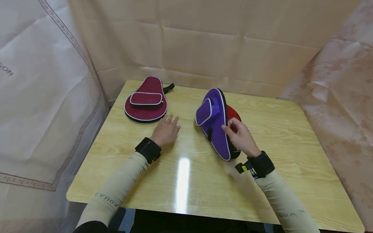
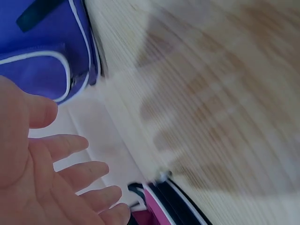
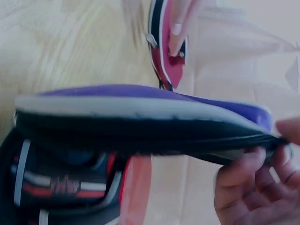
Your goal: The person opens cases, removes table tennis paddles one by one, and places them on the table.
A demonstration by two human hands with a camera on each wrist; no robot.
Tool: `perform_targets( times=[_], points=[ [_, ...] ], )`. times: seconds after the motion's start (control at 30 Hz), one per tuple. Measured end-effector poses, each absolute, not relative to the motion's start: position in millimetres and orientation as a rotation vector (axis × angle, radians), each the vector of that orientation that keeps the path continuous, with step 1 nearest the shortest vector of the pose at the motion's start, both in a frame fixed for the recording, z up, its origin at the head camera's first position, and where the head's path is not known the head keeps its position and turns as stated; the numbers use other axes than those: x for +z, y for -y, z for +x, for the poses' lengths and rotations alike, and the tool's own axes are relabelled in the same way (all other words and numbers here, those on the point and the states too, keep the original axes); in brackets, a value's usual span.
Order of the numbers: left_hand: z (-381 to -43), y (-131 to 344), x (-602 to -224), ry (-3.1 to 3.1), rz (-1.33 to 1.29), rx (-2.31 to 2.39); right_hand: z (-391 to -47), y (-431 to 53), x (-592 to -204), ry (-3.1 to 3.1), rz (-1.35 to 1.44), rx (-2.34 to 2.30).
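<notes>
My right hand (image 1: pixel 243 136) pinches the edge of a purple table tennis bat case (image 1: pixel 220 140) with white piping, tilted up over the table. In the right wrist view, thumb and fingers grip the black zipped side near one end of it. Behind the case shows a rounded red thing (image 1: pixel 232 113); the right wrist view also has a black item (image 3: pixel 61 187) with grey and red stripes there, partly hidden. My left hand (image 1: pixel 166 131) is held over the tabletop with fingers spread and nothing in the palm, close to a maroon bat case (image 1: pixel 145 113) lying flat.
The maroon case has a zipped front pocket and a black strap (image 1: pixel 169 88) sticking out to its right. Both stand on a pale wooden table (image 1: pixel 291 155). Beige sheeting (image 1: pixel 204 48) hangs behind the table's far edge, with more sheeting at both sides.
</notes>
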State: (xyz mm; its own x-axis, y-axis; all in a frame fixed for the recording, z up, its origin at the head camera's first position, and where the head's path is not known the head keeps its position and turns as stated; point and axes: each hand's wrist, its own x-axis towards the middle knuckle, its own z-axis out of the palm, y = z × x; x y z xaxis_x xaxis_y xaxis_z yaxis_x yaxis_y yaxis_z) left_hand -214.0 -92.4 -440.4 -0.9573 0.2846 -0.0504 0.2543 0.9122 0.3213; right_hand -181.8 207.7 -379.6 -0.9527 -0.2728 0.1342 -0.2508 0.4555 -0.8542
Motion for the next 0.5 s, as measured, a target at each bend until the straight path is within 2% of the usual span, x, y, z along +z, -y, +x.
perform_targets(
  times=[0.3, 0.5],
  points=[
    [-208.6, 116.3, -439.2, -2.994, 0.340, 0.528, -195.2, -184.0, -408.6, -2.473, -0.901, -1.401],
    [-206.6, 124.3, -435.2, -2.969, 0.314, 0.552, -194.5, -167.6, -432.5, -2.591, -1.111, -0.995]
  ],
)
